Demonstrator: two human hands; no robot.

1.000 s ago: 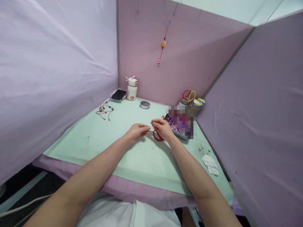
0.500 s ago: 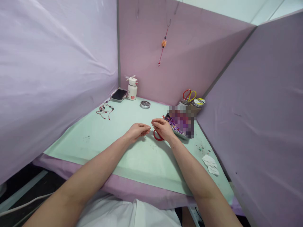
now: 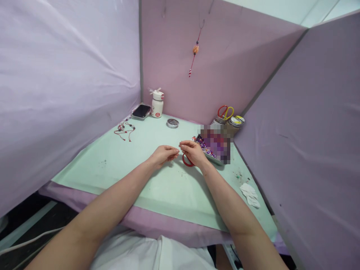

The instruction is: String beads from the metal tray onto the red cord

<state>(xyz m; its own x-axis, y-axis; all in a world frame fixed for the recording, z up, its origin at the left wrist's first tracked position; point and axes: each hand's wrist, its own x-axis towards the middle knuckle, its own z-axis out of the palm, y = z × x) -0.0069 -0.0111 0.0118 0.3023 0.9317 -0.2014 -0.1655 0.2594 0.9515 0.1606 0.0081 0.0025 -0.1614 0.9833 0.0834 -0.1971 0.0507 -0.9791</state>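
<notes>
Over the middle of the pale green table top (image 3: 168, 191), my left hand (image 3: 164, 154) is closed in a pinch, thumb against forefinger. Facing it a finger's width away, my right hand (image 3: 193, 152) is pinched too. Whatever lies between the fingertips of either hand is too small to make out. Under my right hand shows the red handle loop of a pair of scissors (image 3: 186, 161); the rest of them is hidden. Just beyond that hand stands a tray of purple beads (image 3: 206, 148), partly blurred out.
At the back are a phone (image 3: 141, 111), a white bottle (image 3: 157, 105) and a small round case (image 3: 172, 123). Beaded red cords (image 3: 123, 129) lie at left. More scissors (image 3: 225, 112) stand in a pot at back right, near a crumpled tissue (image 3: 249, 195). A beaded cord (image 3: 195, 50) hangs on the wall.
Hardly anything differs. Both hands keep their pinch and place, while the view has shifted very slightly.
</notes>
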